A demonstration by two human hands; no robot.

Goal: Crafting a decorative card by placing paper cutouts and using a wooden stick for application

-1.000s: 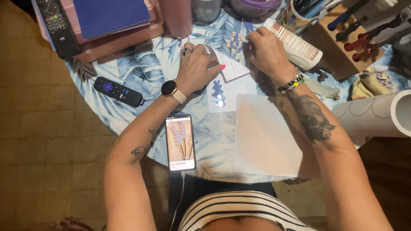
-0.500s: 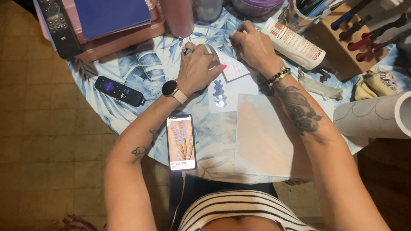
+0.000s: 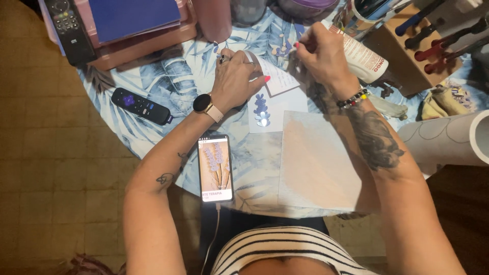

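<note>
On the tabletop, head view: round tabletop [image 3: 168, 91] under a blue leaf-print cloth, seen from above.
Left hand: left hand [image 3: 235, 79] lies palm down, fingers loosely curled, pressing on the near edge of a white paper card [image 3: 279, 77]; it grips nothing. A watch sits on its wrist.
Right hand: right hand [image 3: 323, 53] is raised just beyond the card, fingers pinched together at a small item too small to identify; a bead bracelet is at the wrist.
Work piece: small white sheet [image 3: 270, 114] lies flat just below the left hand's fingertips, touching the card's lower edge; a column of small lilac petal shapes [image 3: 262, 109] sits on it.
Larger sheet: pale blank sheet [image 3: 318, 163] lies under the right forearm, beside the small sheet.
Phone: phone [image 3: 215, 168] lies face up beside the left forearm, screen showing a lavender sprig, cable leaving its near end.
Remote: small black remote [image 3: 141, 106] lies left of the left wrist, well apart from the sheets.
Far edge: white bottle [image 3: 364, 57] lies on its side just behind the right hand; wooden tool rack [image 3: 412, 46] stands beyond it.
Far left: blue folder [image 3: 135, 18] rests on a stack beside a larger black remote [image 3: 69, 28].
</note>
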